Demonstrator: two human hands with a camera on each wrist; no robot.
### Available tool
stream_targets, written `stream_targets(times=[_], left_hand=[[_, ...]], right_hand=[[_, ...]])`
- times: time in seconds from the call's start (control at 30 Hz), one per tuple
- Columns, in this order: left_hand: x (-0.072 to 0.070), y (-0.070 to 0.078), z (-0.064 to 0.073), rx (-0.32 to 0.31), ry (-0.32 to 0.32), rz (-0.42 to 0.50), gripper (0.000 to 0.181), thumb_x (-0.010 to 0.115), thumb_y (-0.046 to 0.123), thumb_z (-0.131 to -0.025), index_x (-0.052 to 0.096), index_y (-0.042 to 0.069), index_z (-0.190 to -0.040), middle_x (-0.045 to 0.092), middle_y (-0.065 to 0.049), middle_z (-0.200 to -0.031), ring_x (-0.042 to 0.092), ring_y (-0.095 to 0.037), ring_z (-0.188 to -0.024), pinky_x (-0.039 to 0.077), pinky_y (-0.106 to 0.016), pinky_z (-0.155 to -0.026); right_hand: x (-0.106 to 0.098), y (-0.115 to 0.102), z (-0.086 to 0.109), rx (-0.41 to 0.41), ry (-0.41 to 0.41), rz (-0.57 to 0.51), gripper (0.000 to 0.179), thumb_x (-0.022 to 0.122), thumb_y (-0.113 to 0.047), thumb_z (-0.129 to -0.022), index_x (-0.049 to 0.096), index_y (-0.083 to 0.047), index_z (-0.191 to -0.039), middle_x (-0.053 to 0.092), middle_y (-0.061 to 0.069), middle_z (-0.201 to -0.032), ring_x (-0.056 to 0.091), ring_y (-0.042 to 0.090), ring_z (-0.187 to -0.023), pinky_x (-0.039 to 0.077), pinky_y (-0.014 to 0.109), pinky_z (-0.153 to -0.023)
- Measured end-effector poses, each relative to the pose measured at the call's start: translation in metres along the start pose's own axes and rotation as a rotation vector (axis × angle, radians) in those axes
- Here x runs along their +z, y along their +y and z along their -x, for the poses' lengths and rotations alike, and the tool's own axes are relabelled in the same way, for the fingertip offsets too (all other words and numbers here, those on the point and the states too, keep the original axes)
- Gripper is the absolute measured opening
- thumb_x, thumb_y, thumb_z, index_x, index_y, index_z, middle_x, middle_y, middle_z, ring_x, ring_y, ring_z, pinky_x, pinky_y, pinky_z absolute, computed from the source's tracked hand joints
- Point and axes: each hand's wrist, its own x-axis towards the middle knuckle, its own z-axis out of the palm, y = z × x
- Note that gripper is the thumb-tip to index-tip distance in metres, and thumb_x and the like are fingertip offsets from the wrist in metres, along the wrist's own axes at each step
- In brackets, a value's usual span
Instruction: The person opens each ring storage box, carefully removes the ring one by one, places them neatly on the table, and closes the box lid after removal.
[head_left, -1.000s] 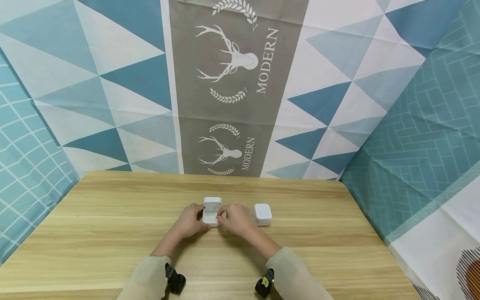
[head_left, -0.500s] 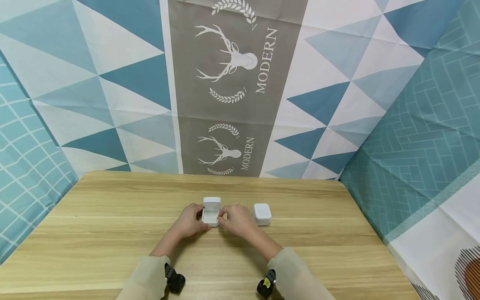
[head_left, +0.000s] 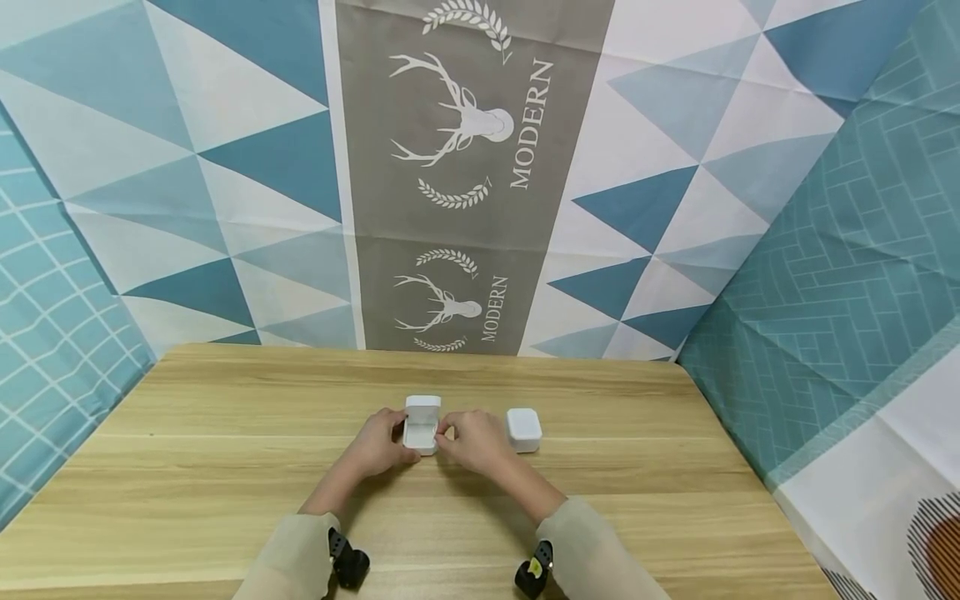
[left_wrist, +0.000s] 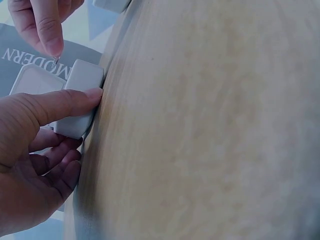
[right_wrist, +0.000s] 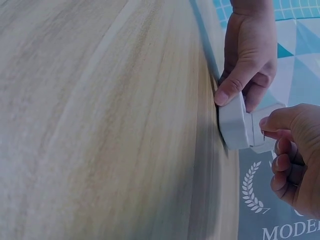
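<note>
White box on wooden table, about 7 o'clock from the middle of the head view; lid up, standing at 12 o'clock of the base. Pale inside, facing the person. Left hand at 8 o'clock of the box, clamped on it: thumb across the front, fingers bent at the side. Right hand at 3–4 o'clock, thumb and fingertip together, pinching a tiny shiny item by the box's right edge; too small to identify, and can't tell if it touches the box. Closed white cube at 3 o'clock of the box, just past the right hand, set on the table. Beige sleeves on both arms, black wrist device at each cuff, yellow mark on the right one. Backdrop at 12 o'clock: grey panel with white deer heads, wreaths, "MODERN", triangles in blue and white either side. Grid cloth at 9 o'clock, teal brick-pattern cloth at 3 o'clock.
</note>
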Motion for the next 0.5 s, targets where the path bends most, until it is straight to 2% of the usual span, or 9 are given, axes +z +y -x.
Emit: stream_targets(times=[0.23, 0.5], left_hand=[[-0.0005, 0.0021, -0.0003, -0.006, 0.000, 0.003, 0.068, 0.082, 0.010, -0.065, 0.054, -0.009, -0.124, 0.060, -0.015, -0.101, 0.055, -0.024, -0.094, 0.045, -0.046, -0.092], [-0.0003, 0.0013, -0.0010, -0.003, 0.001, -0.002, 0.071, 0.083, 0.011, -0.065, 0.052, -0.010, -0.126, 0.060, -0.015, -0.102, 0.055, -0.025, -0.096, 0.044, -0.046, -0.093]], right_hand=[[-0.0017, -0.0009, 0.0020, -0.014, 0.006, 0.012, 0.009, 0.066, -0.027, -0.083, 0.072, -0.019, -0.081, 0.055, -0.012, -0.055, 0.040, -0.002, -0.050, 0.031, 0.015, -0.046], [-0.0015, -0.0017, 0.0034, -0.001, -0.007, 0.018, 0.010, 0.066, -0.029, -0.084, 0.072, -0.021, -0.082, 0.052, -0.014, -0.054, 0.039, -0.002, -0.049, 0.031, 0.015, -0.045]])
